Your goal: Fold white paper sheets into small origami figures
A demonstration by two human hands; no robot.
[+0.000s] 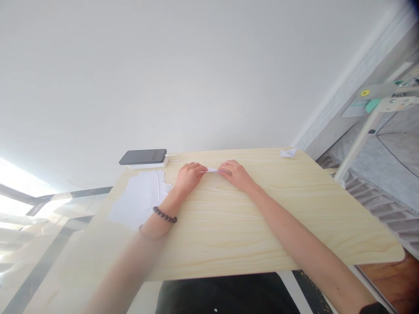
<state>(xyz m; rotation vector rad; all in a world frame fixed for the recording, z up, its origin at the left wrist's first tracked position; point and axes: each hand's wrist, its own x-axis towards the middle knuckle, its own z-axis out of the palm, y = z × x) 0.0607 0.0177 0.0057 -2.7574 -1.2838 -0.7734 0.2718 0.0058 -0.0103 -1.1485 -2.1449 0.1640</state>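
A small folded strip of white paper [212, 170] spans the gap between my two hands, just above or on the far half of the wooden table. My left hand [189, 178] pinches its left end, fingers closed. At the other end, my right hand [236, 174] grips the paper between thumb and fingers. Parts of the strip are hidden by my fingertips. Beside my left forearm lie white paper sheets [137, 198] with uneven edges. A beaded bracelet [164, 214] circles my left wrist.
On the table [209, 240], a black phone [144, 156] rests on a white block [149, 165] with a cable at the back left. A folded white paper piece [288, 153] sits at the back right. The wall [196, 78] rises behind; a metal frame [360, 135] stands right.
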